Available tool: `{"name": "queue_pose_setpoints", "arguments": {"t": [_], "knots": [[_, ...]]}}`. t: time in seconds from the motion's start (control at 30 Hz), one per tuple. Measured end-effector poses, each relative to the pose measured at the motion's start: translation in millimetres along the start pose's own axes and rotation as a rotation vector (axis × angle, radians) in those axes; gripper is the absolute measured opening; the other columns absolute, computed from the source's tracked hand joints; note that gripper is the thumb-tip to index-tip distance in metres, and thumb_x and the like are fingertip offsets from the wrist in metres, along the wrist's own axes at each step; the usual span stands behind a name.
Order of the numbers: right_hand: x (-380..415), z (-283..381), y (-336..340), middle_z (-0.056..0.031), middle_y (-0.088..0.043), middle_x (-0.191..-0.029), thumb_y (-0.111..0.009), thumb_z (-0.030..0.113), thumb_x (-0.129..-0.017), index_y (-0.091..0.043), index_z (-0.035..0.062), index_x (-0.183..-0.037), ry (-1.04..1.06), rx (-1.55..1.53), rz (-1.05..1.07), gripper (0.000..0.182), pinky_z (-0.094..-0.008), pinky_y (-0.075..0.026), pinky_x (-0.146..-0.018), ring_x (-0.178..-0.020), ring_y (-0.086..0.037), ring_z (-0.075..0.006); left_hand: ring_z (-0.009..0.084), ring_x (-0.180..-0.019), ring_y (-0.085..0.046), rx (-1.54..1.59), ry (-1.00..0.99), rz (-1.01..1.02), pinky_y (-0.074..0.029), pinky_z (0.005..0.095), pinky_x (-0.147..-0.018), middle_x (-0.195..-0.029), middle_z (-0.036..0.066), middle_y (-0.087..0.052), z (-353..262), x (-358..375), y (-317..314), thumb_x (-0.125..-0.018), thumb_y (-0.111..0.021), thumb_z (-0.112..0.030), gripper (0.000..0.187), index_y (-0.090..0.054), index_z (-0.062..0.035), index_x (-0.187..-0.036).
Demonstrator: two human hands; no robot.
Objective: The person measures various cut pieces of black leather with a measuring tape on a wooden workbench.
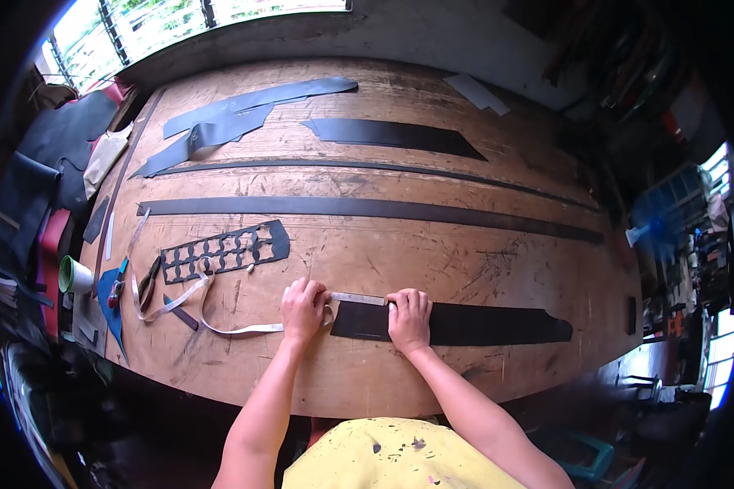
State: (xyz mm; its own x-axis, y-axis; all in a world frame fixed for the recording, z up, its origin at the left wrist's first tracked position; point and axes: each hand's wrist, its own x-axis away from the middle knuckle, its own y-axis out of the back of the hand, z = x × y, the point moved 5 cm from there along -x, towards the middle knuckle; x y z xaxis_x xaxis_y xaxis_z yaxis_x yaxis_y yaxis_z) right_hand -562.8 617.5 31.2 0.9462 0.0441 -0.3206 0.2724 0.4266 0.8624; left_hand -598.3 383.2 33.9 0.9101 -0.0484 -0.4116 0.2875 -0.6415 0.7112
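Observation:
A white measuring tape [359, 299] is stretched between my two hands along the upper edge of a black leather piece [497, 324]. My left hand [304, 310] is closed on the tape just left of the piece. Fingers bent, my right hand [409, 318] grips the tape's end and rests on the black piece. From my left hand the rest of the tape curls away across the table to the left, past a cut-out leather sheet [280, 239] and pliers [148, 284].
The wooden table [367, 375] bears long dark strips [367, 209], grey leather pieces [253, 102] and a dark panel [395, 137]. A knife-like tool [181, 313], blue scrap [108, 306] and white cup [75, 275] lie left. Dark leather hangs beyond the left edge.

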Motion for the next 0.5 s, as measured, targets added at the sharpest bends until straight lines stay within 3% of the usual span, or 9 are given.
{"name": "queue_pose_setpoints", "arguments": {"t": [0.5], "knots": [[-0.1,0.4,-0.1,-0.0057,-0.053,-0.109,-0.065,0.014,-0.085,-0.061,0.016,-0.106,-0.018,-0.011,0.008,0.021,-0.0437,-0.039,-0.095,-0.111,-0.049,-0.0284,0.0303,-0.083,-0.059,-0.018,-0.007,0.022,-0.045,0.0427,-0.072,-0.083,0.008,-0.06,1.3,-1.1,-1.8,-0.082,-0.076,-0.013,0.014,-0.063,-0.0095,-0.085]]}}
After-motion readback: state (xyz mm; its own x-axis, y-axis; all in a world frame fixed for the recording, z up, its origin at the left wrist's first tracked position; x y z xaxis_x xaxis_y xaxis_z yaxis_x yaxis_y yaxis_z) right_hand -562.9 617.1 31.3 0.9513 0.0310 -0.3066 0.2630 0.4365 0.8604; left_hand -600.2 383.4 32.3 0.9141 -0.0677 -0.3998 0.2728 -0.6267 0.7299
